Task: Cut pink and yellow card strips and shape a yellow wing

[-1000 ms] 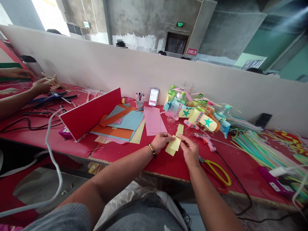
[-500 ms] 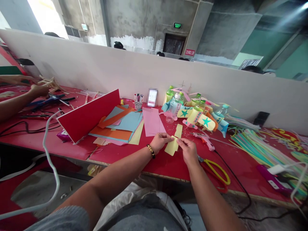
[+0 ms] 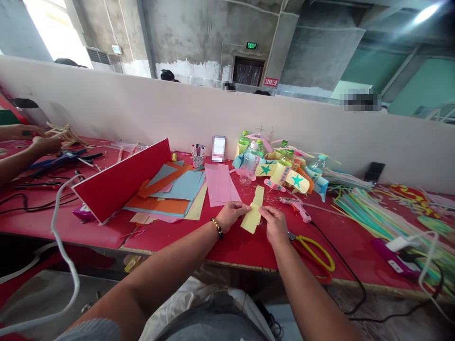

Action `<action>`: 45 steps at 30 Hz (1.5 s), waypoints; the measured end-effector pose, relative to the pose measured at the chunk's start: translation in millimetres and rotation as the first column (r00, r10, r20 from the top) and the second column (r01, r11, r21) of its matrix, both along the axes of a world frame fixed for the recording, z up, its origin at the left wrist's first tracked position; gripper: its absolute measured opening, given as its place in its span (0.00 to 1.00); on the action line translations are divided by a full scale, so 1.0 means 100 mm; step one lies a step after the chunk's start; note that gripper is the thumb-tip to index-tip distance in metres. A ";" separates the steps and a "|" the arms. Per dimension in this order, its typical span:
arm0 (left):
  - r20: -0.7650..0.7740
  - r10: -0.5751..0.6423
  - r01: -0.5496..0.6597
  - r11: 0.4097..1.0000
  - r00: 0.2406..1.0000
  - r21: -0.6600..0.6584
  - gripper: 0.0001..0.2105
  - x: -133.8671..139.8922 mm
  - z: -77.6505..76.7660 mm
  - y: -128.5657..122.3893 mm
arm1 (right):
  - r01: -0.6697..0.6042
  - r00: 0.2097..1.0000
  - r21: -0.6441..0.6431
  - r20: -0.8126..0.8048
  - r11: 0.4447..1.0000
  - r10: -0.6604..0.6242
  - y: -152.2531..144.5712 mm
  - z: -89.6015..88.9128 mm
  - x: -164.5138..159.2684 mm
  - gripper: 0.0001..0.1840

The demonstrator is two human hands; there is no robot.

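Observation:
Between both hands is a pale yellow paper cutout (image 3: 252, 221), held low over the red table. My left hand (image 3: 232, 215) pinches its left edge, and my right hand (image 3: 276, 223) pinches the right edge. A narrower yellow paper strip (image 3: 259, 193) extends beyond the fingers; whether it is part of the same cutout I cannot tell. To the right of my right hand lie scissors with yellow handles (image 3: 316, 251). Farther back on that side rests a pink glue gun (image 3: 297, 208). Pink paper sheets (image 3: 219, 184) lie beyond my left hand.
Plastic bottles decorated as paper planes (image 3: 284, 173) crowd the back. Coloured paper (image 3: 177, 189) lies left beside a red upright board (image 3: 124, 180). Coloured strips (image 3: 369, 218) and a purple power strip (image 3: 394, 260) are at right. A co-worker's hands (image 3: 39, 139) hold a wooden stick frame at far left.
The camera view has shifted slightly. My hands have moved a little apart to the cutout's two sides, and more of the yellow paper shows between them.

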State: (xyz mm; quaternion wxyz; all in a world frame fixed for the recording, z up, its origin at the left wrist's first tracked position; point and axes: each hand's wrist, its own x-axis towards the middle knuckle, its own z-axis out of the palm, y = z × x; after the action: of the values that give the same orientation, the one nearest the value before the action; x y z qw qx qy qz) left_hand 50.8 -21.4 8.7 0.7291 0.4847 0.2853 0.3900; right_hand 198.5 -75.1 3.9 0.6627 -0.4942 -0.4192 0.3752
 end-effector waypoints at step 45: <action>-0.022 0.076 -0.072 0.987 0.997 0.145 0.20 0.03 -0.01 0.03 | -0.065 0.992 -0.046 0.103 0.997 0.069 -0.04 0.04 -0.05 0.11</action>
State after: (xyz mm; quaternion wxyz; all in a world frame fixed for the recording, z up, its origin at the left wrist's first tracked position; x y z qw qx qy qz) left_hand 53.5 -18.4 7.6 0.6731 0.5306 0.2841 0.4297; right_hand 193.7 -79.3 7.6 0.6163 -0.5127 -0.4617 0.3796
